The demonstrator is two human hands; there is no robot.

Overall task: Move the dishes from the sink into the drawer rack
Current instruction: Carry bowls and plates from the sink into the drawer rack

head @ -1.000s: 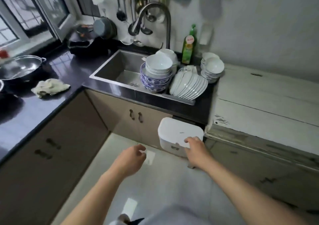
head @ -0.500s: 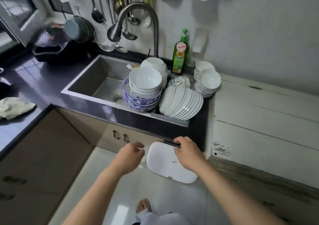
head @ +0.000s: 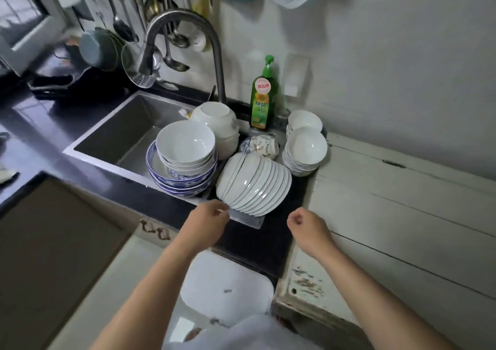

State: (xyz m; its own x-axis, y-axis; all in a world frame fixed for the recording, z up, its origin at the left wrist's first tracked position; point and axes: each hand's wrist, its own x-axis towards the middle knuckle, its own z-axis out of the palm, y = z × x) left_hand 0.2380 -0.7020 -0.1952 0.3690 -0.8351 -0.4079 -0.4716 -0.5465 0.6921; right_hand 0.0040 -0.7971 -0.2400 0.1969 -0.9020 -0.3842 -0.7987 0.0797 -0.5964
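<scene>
Dishes fill the right end of the sink [head: 115, 134], just beyond both hands. The left hand [head: 206, 223] is over the front edge of the sink, its fingers loosely curled and holding nothing; the fingertips are at the lower rim of a row of white plates [head: 255, 185] that stand on edge and lean to one side. The right hand [head: 308, 226] is over the dark counter [head: 268, 242], a little to the right of the plates, also loosely curled and empty. Beyond the left hand, white bowls [head: 185, 145] are stacked inside blue patterned bowls [head: 182, 180]. Behind them another stack of white bowls [head: 222, 124] lies tilted under the faucet [head: 182, 27]. Beyond the right hand, two stacks of small white bowls [head: 304, 148] stand on the counter corner, beside a green soap bottle [head: 261, 100]. Between these stacks and the plates lies a small patterned cup [head: 261, 145]. Below the hands, near the person's body, there is a white bin [head: 228, 290] on the floor. To the right of the right hand is a worn white cabinet [head: 402, 215].
</scene>
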